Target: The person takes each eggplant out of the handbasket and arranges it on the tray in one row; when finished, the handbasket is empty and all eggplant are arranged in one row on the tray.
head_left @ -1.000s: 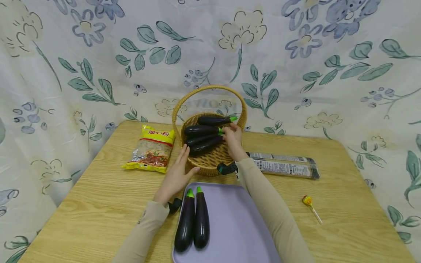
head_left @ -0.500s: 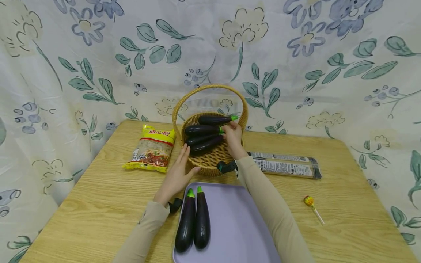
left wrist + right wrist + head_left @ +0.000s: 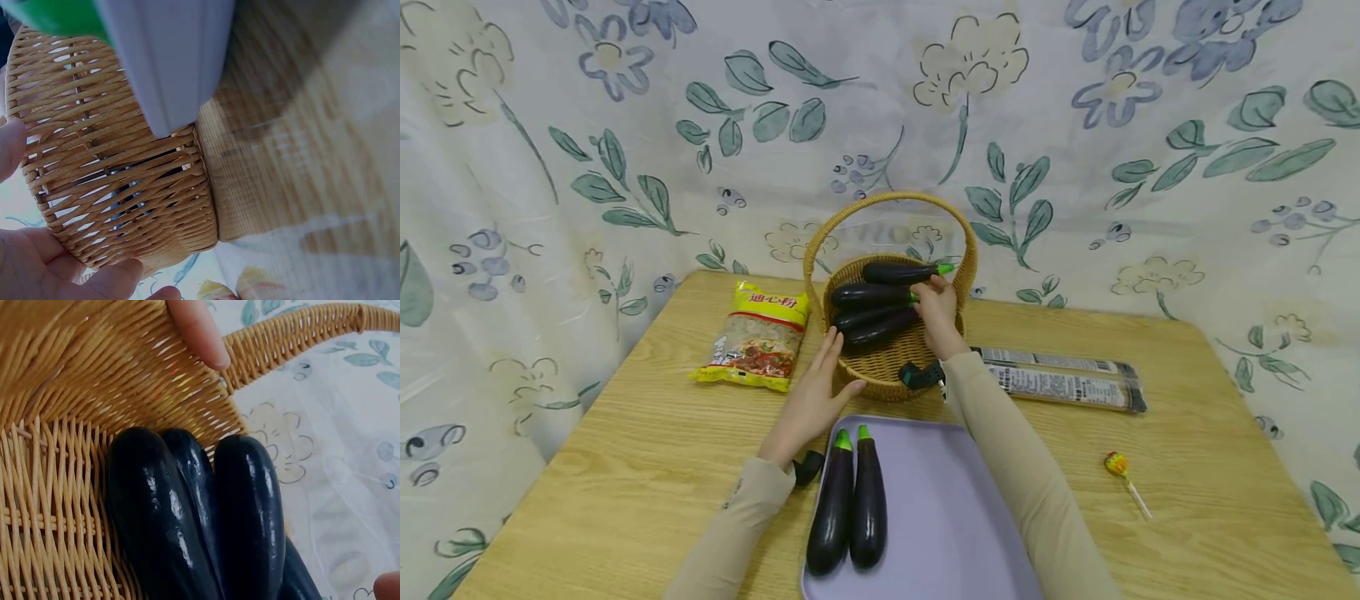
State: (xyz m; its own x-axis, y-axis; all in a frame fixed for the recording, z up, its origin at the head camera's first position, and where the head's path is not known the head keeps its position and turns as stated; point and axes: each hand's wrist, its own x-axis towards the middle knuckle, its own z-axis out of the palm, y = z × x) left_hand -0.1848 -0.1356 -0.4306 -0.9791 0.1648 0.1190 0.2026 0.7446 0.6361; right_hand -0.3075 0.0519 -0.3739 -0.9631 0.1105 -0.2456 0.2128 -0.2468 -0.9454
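Note:
A wicker basket (image 3: 895, 367) with a tall handle stands at the back of the table, several dark eggplants (image 3: 874, 295) lying crosswise in it. My right hand (image 3: 942, 315) reaches inside the basket on the right and pinches the green stem end of one eggplant; the fingertips are partly hidden. My left hand (image 3: 811, 404) rests against the basket's left front rim with fingers extended and thumb spread. In the left wrist view its fingers (image 3: 112, 279) lie along the woven wall. Two more eggplants (image 3: 868, 508) lie side by side on the left of a lilac tray (image 3: 940, 500).
A yellow bag of pasta (image 3: 760, 337) lies left of the basket. Two long clear packs with printed labels (image 3: 1060, 379) lie to its right, partly behind the right sleeve. A lollipop (image 3: 1117, 465) is on the right of the table. A floral curtain (image 3: 880, 108) hangs behind.
The head view has swung slightly left, so everything appears a little further right. Both hands and the eggplants keep nearly the same places relative to the basket.

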